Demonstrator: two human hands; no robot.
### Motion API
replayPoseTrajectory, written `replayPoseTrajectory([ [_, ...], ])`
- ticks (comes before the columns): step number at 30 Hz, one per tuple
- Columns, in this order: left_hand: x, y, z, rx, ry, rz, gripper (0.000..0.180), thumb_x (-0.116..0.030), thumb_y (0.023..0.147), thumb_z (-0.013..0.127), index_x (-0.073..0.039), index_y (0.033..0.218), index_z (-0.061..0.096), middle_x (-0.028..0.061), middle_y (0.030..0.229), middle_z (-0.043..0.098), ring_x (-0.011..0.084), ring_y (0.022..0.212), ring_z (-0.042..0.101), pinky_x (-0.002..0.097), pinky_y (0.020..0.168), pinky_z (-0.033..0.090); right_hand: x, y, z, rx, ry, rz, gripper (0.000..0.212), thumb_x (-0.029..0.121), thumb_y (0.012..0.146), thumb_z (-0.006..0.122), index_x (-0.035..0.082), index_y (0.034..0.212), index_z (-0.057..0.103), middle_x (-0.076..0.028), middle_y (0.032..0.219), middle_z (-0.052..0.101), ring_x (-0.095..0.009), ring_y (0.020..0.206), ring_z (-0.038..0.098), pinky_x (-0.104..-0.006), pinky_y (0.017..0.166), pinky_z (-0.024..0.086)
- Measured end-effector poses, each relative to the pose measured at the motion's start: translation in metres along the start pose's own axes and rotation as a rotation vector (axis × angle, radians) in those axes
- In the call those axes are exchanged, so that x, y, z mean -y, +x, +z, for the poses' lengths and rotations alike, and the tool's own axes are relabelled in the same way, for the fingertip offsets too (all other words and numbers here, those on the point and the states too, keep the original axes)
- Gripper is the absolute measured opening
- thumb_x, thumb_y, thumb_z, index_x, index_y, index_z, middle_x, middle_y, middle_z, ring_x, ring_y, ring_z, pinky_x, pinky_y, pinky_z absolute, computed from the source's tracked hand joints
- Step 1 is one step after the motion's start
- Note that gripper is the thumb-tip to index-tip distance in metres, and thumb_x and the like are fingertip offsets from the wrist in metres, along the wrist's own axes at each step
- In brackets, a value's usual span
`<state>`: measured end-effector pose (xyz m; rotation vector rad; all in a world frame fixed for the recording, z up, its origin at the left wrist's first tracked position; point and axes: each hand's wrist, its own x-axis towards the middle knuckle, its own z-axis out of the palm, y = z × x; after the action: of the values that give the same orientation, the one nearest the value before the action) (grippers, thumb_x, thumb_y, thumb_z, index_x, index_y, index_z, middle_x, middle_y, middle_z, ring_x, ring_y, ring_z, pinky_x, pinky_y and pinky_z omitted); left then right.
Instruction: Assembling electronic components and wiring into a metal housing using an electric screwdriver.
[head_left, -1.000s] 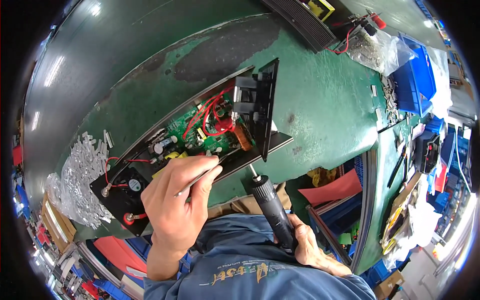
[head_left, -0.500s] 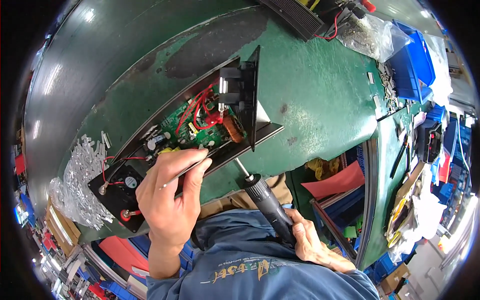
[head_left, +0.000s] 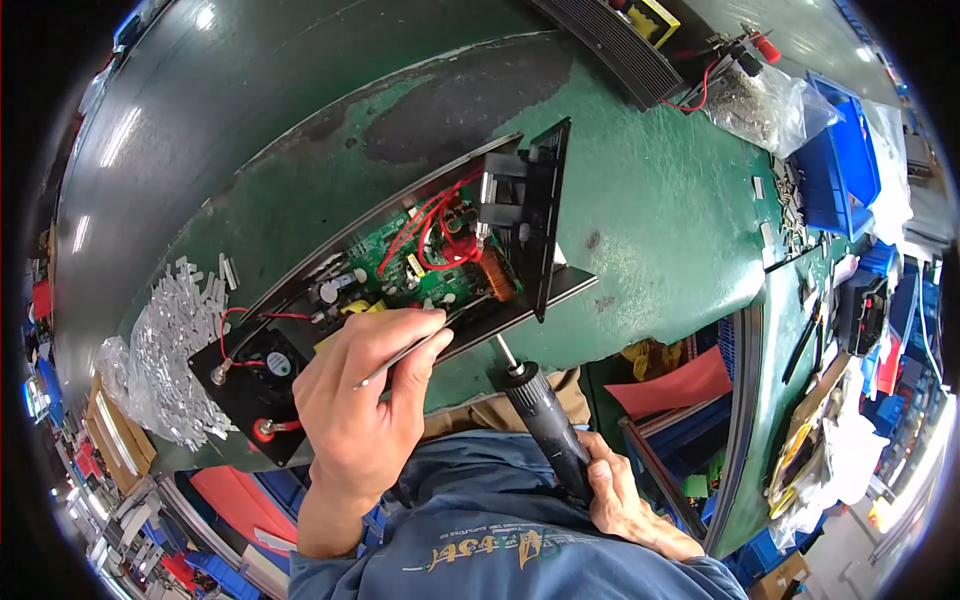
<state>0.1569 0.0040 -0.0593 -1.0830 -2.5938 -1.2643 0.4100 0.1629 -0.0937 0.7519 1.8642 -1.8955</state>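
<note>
An open black metal housing (head_left: 545,298) lies at a slant on the bench, with a green circuit board (head_left: 385,245), red wires and a copper coil (head_left: 496,276) inside. A black end panel (head_left: 556,215) stands at its right end; another panel, with a fan (head_left: 275,362), lies at its left end. My left hand (head_left: 365,395) pinches a thin metal rod-like tool (head_left: 400,358), whose far end reaches over the housing's near wall. In my right hand (head_left: 612,490) is a black electric screwdriver (head_left: 545,415), its bit pointing up at the near wall; I cannot tell whether it touches.
Small silvery metal pieces (head_left: 180,345) are heaped on the left. At the far side lies another black ribbed housing (head_left: 610,45), near a clear plastic bag (head_left: 770,110) and a blue bin (head_left: 835,170). A red sheet (head_left: 675,385) sits in an opening under the bench.
The whole view has shifted, so the bench and housing appear lower and further right. Both hands keep their holds, and the screwdriver stays at the near wall.
</note>
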Motion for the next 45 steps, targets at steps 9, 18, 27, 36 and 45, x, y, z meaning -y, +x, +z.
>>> replayPoseTrajectory([
  [9, 0.002, 0.002, 0.0, -0.003, 0.005, 0.041, 0.021, 0.0, 0.084, 0.079, -0.001, 0.102, 0.067, 0.0112, 0.09, 0.073, 0.0276, 0.073, 0.07, 0.0341, 0.063, 0.054, 0.003, 0.005, -0.001, -0.003, 0.008, -0.076, 0.053, 0.04, 0.11, 0.036, -0.001, 0.143, 0.048, -0.016, 0.089, 0.062, -0.024, 0.073, 0.059, -0.0357, 0.072, 0.047],
  [18, 0.002, 0.001, -0.001, 0.023, 0.006, 0.017, 0.022, -0.003, 0.085, 0.078, -0.004, 0.104, 0.067, 0.0095, 0.09, 0.073, 0.0263, 0.076, 0.072, 0.0336, 0.065, 0.056, 0.009, 0.009, -0.004, 0.068, 0.237, 0.107, 0.092, 0.077, 0.098, 0.034, -0.006, 0.136, 0.051, -0.008, 0.094, 0.066, -0.012, 0.083, 0.06, -0.028, 0.077, 0.046],
  [27, 0.001, 0.006, -0.005, 0.075, -0.05, 0.024, 0.018, 0.004, 0.085, 0.075, -0.002, 0.099, 0.066, 0.0124, 0.09, 0.074, 0.027, 0.077, 0.073, 0.0326, 0.066, 0.057, -0.005, 0.016, -0.005, 0.2, 0.476, 0.103, 0.101, 0.082, 0.089, 0.046, -0.008, 0.134, 0.052, -0.009, 0.088, 0.068, -0.014, 0.076, 0.064, -0.0274, 0.074, 0.049],
  [36, -0.007, -0.002, -0.016, 0.096, -0.171, -0.03, 0.014, -0.005, 0.095, 0.065, 0.002, 0.107, 0.062, 0.0196, 0.101, 0.073, 0.0324, 0.089, 0.073, 0.0381, 0.082, 0.059, 0.003, 0.013, -0.007, 0.193, 0.332, 0.155, 0.073, 0.038, 0.084, 0.079, -0.002, 0.138, 0.051, -0.005, 0.09, 0.066, -0.01, 0.078, 0.06, -0.0246, 0.072, 0.047],
  [45, -0.019, 0.015, -0.022, 0.378, 0.375, 0.085, 0.036, -0.018, 0.079, 0.077, -0.006, 0.112, 0.072, 0.0013, 0.101, 0.061, 0.0179, 0.078, 0.057, 0.0275, 0.061, 0.049, -0.002, 0.008, -0.003, 0.193, 0.397, 0.204, 0.078, 0.059, 0.091, 0.065, -0.004, 0.134, 0.049, -0.01, 0.093, 0.065, -0.014, 0.082, 0.06, -0.0292, 0.074, 0.048],
])
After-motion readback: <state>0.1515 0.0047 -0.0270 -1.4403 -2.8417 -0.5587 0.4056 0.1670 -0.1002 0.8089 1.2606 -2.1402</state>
